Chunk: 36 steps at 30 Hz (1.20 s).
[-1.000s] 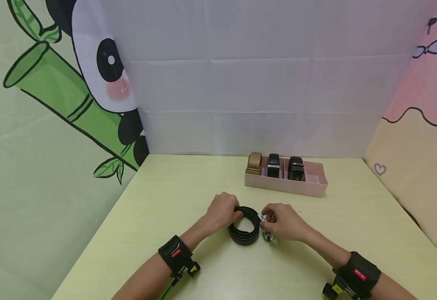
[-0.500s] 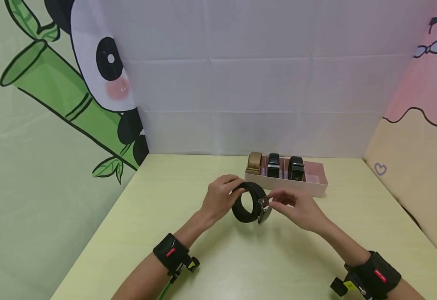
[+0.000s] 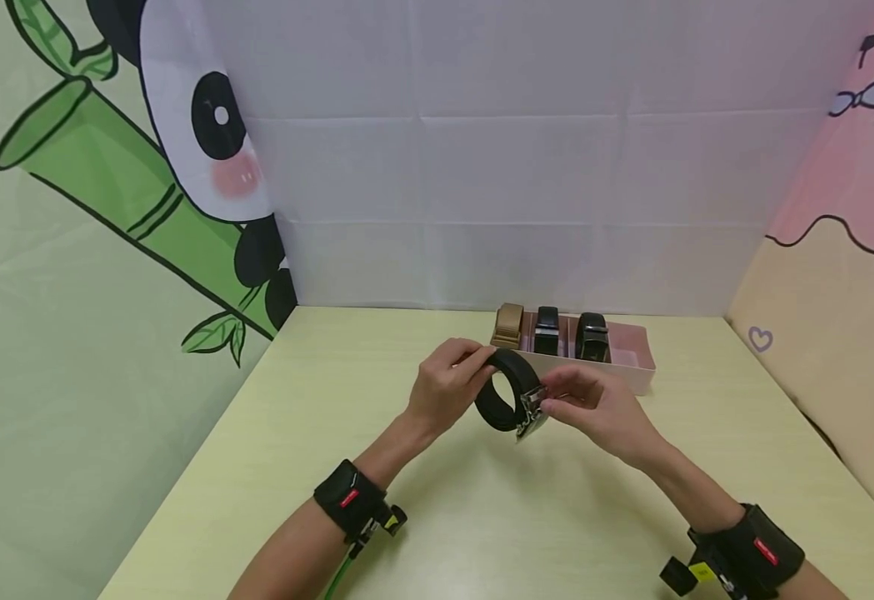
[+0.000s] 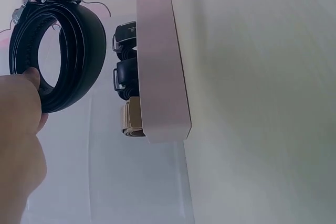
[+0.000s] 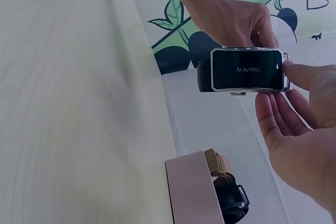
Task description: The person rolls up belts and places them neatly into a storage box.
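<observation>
A coiled black belt is held up over the table between both hands. My left hand grips the coil at its upper left, thumb inside the ring in the left wrist view, where the coil shows its layers edge-on. On the coil's other side, my right hand pinches the silver-edged buckle at one end between thumb and fingers. The buckle's dark, lettered face points toward the right wrist camera.
Behind the hands stands a pink divided box. It holds a rolled tan belt and two rolled black belts, one in the middle and one farther right. Its rightmost compartment shows its bare floor. Printed cloth walls surround the table.
Both hands have lifted the coiled belt off the table and moved it away from me, toward the box. The buckle has tilted, and the right hand has shifted its fingers on it.
</observation>
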{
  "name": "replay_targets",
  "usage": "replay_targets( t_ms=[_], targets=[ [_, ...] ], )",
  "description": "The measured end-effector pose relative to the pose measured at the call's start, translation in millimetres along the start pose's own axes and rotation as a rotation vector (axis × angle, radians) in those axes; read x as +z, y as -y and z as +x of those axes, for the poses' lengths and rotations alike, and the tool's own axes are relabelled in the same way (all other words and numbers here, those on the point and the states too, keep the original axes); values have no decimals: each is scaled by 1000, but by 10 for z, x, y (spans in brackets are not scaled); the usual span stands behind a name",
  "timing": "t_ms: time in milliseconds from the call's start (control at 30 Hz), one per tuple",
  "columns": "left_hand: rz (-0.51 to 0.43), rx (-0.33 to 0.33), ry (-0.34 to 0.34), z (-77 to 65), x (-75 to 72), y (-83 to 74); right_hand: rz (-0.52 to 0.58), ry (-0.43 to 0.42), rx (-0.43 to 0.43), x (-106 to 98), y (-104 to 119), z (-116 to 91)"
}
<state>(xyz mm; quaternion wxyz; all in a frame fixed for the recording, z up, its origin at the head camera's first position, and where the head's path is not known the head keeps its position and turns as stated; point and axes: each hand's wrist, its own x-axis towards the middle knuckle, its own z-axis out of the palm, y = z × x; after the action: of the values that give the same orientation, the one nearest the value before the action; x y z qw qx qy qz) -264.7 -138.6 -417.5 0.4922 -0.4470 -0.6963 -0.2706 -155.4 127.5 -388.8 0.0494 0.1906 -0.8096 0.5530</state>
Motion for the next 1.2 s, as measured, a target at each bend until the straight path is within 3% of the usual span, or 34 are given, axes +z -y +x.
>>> replay_targets(
  t_ms=[200, 400, 633, 733, 833, 933, 1133, 1200],
  targets=[
    [-83, -65, -32, -2, 33, -1, 135, 54, -31, -21, -15, 0],
    [-137, -90, -50, 38, 65, -42, 276, 102, 22, -58, -35, 23],
    [-167, -67, -51, 112, 147, -109, 533, 316, -12, -155, -131, 81],
    [-184, -78, -26, 151, 212, -147, 582, 337, -18, -199, -184, 73],
    [-224, -144, 30, 198, 297, -185, 579, 297, -8, -262, -194, 39],
    [-302, -255, 128, 276, 373, -222, 518, 215, 22, -347, -163, -4],
    [-606, -549, 328, 411, 466, -311, 185, -67, 156, -501, -32, -48],
    [-715, -630, 396, 434, 481, -352, 134, -142, 198, -535, -10, -34]
  ],
)
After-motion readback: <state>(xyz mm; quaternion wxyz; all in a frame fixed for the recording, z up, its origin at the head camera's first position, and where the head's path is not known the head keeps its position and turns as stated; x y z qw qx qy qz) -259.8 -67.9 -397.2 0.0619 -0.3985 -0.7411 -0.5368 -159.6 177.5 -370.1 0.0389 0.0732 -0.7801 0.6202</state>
